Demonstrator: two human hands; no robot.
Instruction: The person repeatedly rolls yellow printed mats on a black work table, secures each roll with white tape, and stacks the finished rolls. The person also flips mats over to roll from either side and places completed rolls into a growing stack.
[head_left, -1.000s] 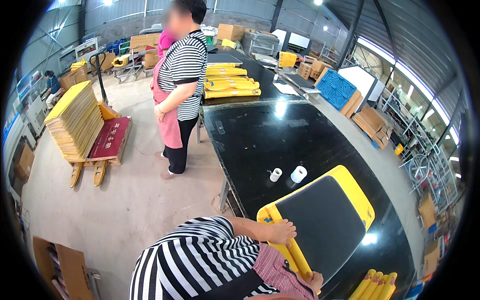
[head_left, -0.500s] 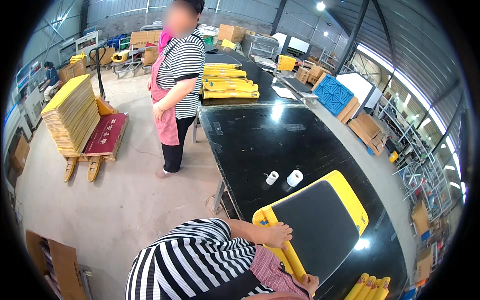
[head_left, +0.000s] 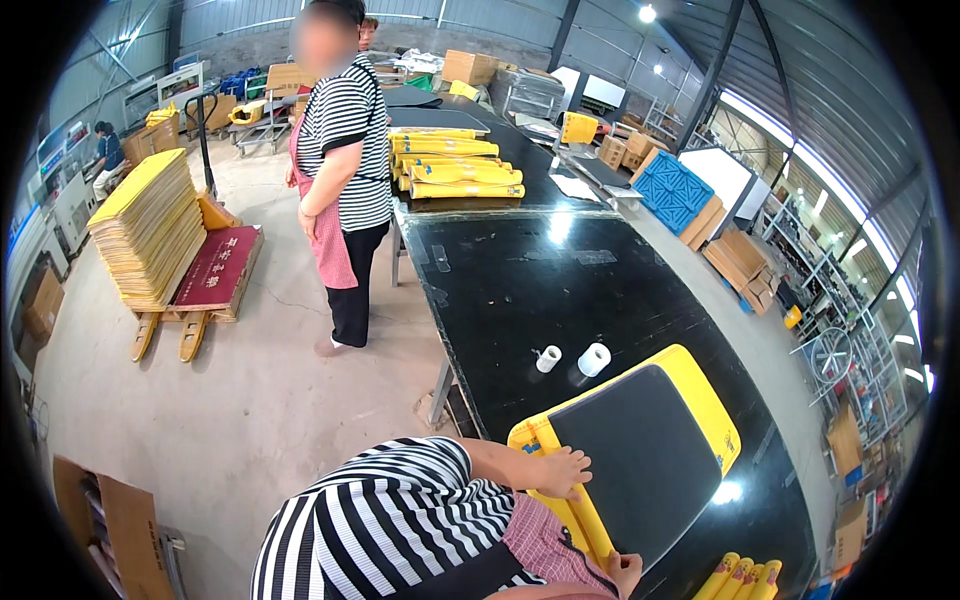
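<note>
A: Starting far left, there's a stack of yellow sheets [head_left: 150, 225] sitting on a pallet jack [head_left: 195, 300], with a red board lying beside the stack on the same jack.

B: And low in that corner, an open cardboard box [head_left: 120, 530] on the concrete floor.

A: Moving right, a co-worker [head_left: 345, 170] in a striped top and pink apron stands at the edge of the long black table [head_left: 520, 290], arms down at the sides.

B: Behind that person, rolled yellow mats [head_left: 455, 170] are piled at the far end of the table.

A: Now to the centre. Two small white tape rolls [head_left: 572, 358] stand upright on the table, close together, just beyond the near work.

B: And the work itself: a black mat with a yellow border [head_left: 640, 460], lying flat at the near end of the table, tilted to the person's view.

A: The left hand [head_left: 562, 472] lies open, palm down, fingers spread on the mat's near-left yellow edge.

B: The right hand [head_left: 626, 572] is at the bottom, fingers curled over the mat's near edge, gripping it.

A: Lower right, a few yellow rolls [head_left: 740, 580] lie side by side, near the mat's corner.

B: Far right, blue crates [head_left: 670, 190] and cardboard boxes [head_left: 740, 255] line the aisle.
</note>
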